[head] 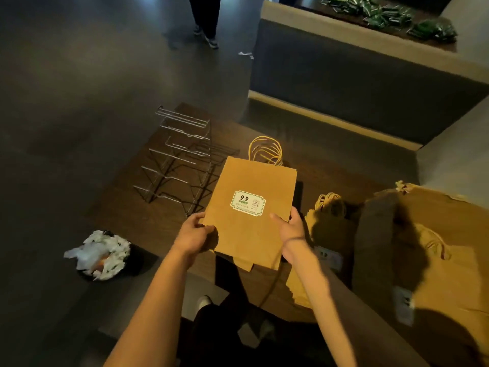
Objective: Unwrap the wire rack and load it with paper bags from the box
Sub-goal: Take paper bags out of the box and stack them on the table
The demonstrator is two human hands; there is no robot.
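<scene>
I hold a flat stack of brown paper bags (248, 181) with twine handles and a white-green sticker above the dark table (127, 207). My left hand (195, 234) grips the stack's lower left edge. At the lower right edge my right hand (289, 226) grips it, thumb on top. The bare wire rack (182, 157) with several stepped tiers stands on the table just left of the bags, with nothing in its slots. To the right sits the open cardboard box (436, 247) with more bags inside, and another pile of bags (330, 221) lies beside it.
A black bin (103, 255) stuffed with white wrapping stands on the floor at the left. A bench back (344, 83) runs behind the table, with green packets (397, 17) on a far table. A person's legs (206, 19) stand at the top.
</scene>
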